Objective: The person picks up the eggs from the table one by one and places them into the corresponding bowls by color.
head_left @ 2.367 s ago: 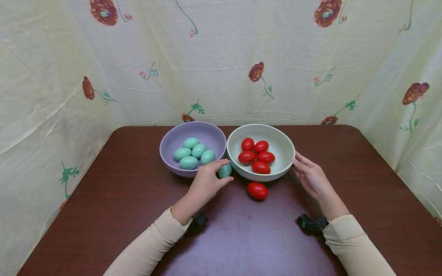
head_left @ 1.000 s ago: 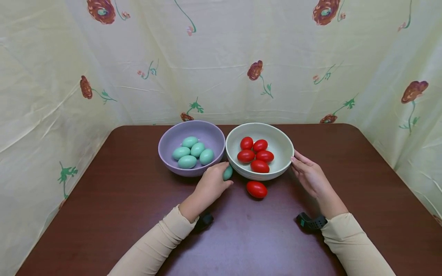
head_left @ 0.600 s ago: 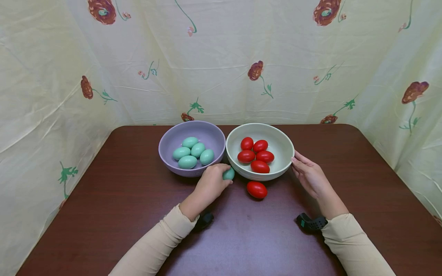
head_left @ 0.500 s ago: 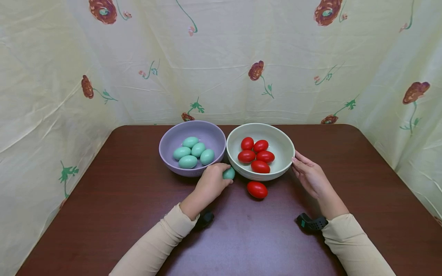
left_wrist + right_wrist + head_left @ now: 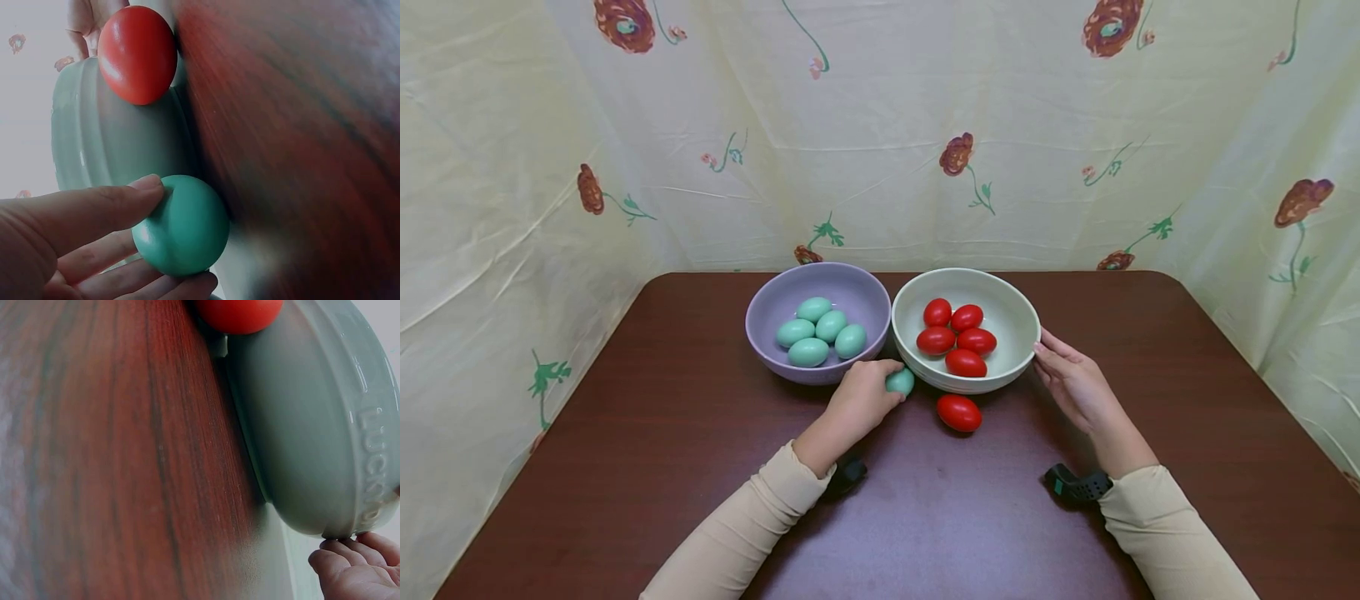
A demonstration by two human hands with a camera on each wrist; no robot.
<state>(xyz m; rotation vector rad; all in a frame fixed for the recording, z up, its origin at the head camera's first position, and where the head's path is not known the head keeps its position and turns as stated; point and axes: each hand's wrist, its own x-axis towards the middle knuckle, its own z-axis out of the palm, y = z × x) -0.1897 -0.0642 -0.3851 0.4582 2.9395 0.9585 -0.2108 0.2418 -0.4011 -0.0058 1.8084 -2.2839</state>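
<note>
My left hand (image 5: 859,400) pinches a mint-green egg (image 5: 900,382) between thumb and fingers, low at the front of the gap between two bowls. In the left wrist view the thumb presses one side of this green egg (image 5: 184,228) and fingers lie beneath it. A red egg (image 5: 958,413) lies on the table before the pale green bowl (image 5: 1022,312), which contains several red eggs (image 5: 936,341). My right hand (image 5: 1078,387) touches that bowl's right side with extended fingers. The right wrist view shows its fingertips against the bowl wall (image 5: 300,425). Several green eggs (image 5: 808,352) sit inside the purple bowl (image 5: 763,333).
Both bowls stand side by side toward the back of a dark brown table (image 5: 985,525). Behind them hangs a cream flowered cloth (image 5: 865,125). Each wrist wears a black band-mounted device (image 5: 1067,483).
My left hand has shifted slightly right and down with the green egg, its fingers now wrapping more of it. The right hand stays at the pale green bowl, and both bowls keep their places.
</note>
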